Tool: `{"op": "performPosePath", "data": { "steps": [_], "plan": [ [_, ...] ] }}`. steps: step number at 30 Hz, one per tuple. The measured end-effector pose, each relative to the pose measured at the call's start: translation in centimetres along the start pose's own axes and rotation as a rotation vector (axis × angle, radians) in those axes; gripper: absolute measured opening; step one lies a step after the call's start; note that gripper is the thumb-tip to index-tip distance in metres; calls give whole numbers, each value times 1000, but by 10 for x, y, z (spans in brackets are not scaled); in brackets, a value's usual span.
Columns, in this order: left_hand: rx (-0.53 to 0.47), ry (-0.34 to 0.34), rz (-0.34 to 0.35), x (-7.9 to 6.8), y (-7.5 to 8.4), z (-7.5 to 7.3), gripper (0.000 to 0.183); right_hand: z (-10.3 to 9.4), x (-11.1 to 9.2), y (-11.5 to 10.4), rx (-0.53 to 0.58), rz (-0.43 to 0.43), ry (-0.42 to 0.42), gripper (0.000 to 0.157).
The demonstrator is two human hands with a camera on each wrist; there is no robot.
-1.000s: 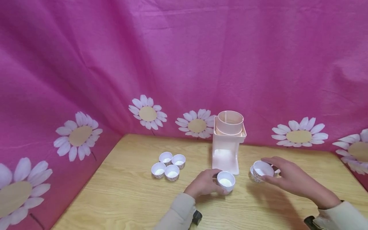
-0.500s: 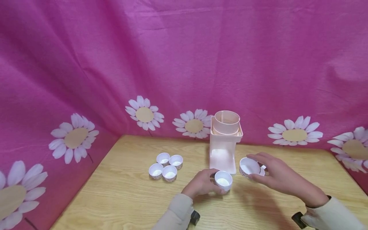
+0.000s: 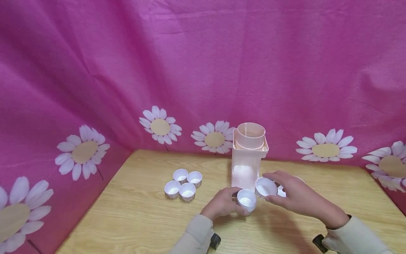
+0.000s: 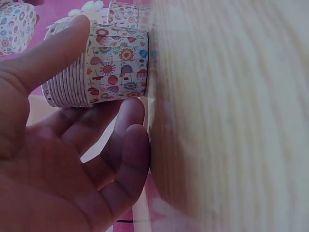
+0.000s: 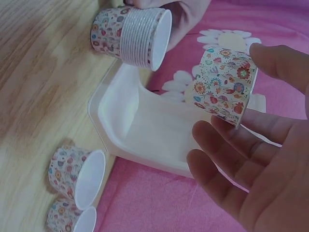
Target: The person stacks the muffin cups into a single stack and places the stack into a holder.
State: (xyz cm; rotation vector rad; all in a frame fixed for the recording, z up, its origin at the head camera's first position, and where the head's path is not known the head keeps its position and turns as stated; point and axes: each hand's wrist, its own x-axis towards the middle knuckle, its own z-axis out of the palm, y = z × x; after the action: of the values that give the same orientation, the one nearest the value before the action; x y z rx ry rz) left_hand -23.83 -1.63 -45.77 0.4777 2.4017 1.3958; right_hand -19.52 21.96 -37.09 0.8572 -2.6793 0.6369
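A nested stack of paper baking cups [image 4: 118, 63], white inside and printed with colourful flowers outside, stands upright on the wooden table. My left hand [image 3: 222, 203] grips its side between thumb and fingers, the ring and little fingers curled free below it. My right hand [image 3: 295, 192] pinches a single paper baking cup [image 5: 224, 84] of the same print by its rim, above the table. In the head view this cup is just right of and behind the stack, mouth upward. Two more baking cups [image 5: 72, 174] sit on the table on the right, partly hidden behind my right hand in the head view.
A pale pink plastic stand [image 3: 245, 155] with a round ring on top stands right behind the stack. Several baking cups [image 3: 187, 192] are grouped on the table [image 3: 136, 215] to the left. A magenta cloth [image 3: 203, 70] with daisies hangs behind.
My right hand has carried its single cup leftward, away from the cups on the right and close to the stack. My left hand has stayed on the stack.
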Motion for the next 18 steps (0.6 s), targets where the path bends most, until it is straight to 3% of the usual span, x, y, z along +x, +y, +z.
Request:
{"op": "performPosePath", "data": {
  "steps": [8, 18],
  "plan": [
    [7, -10, -18, 3, 0, -1, 55, 9, 6, 2, 32, -46, 0, 52],
    [44, 0, -14, 4, -2, -1, 55, 21, 17, -1, 72, -9, -88, 56]
  ]
}}
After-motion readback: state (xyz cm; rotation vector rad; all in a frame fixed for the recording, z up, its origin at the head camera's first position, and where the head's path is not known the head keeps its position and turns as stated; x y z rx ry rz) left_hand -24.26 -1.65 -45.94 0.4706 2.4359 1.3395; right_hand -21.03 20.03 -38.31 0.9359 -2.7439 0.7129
